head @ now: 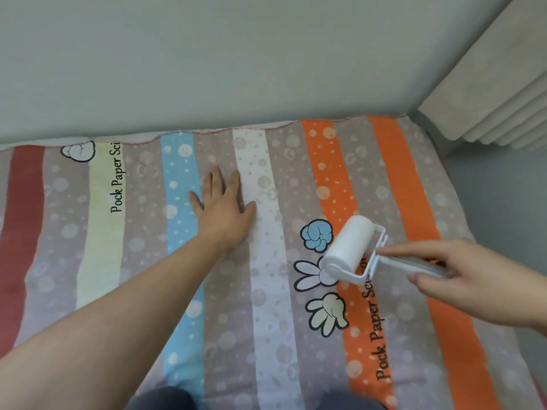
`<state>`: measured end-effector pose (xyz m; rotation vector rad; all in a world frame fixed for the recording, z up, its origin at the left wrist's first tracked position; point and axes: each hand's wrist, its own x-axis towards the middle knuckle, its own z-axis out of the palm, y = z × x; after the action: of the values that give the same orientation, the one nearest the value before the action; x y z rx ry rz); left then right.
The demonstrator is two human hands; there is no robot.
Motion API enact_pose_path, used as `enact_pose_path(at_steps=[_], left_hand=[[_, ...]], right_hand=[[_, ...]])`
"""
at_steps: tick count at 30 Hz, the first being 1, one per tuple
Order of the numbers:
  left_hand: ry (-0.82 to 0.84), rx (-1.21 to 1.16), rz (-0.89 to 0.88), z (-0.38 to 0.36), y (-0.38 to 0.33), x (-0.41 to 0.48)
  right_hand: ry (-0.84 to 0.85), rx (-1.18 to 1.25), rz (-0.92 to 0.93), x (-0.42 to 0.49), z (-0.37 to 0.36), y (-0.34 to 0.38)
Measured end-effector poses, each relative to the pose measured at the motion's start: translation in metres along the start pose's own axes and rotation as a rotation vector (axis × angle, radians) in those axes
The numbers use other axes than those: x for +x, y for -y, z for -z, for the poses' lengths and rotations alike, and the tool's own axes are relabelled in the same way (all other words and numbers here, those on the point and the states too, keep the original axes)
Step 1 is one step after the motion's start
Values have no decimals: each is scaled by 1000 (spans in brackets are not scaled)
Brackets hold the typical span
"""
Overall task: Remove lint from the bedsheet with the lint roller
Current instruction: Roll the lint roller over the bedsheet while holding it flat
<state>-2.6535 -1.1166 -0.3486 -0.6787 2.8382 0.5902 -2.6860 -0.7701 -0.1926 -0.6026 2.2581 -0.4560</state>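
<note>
Left hand [222, 208] flat and open, fingers spread on the sheet [266, 321] between the blue and white stripes, pinning the cloth. Right hand [461, 279] grip closed on the roller [347, 253] handle, far right of centre. White drum sits by the blue fist print, at the orange stripe's left edge; touching or just above, I cannot tell. Roller looks light and stiff; hold it by the handle, not the sticky drum. Sheet is soft and will likely bunch unless held taut.
</note>
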Motion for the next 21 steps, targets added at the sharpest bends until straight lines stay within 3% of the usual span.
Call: enact_pose_path(at_steps=[6,11,13,17,21], left_hand=[[-89,-192,-1,-4,8,14],[-114,-965,180,13,22,22],[-134,-1121,224,16,28,25],[-99,-1022,168,16,29,29],[-32,-509,5,15,16,30]], right_hand=[[-277,-78,115,89,-9,43],[-375,-258,176,190,-29,98],[-353,-320,174,213,-34,115],[-311,-328,154,223,-36,110],[-304,-352,128,191,-32,82]])
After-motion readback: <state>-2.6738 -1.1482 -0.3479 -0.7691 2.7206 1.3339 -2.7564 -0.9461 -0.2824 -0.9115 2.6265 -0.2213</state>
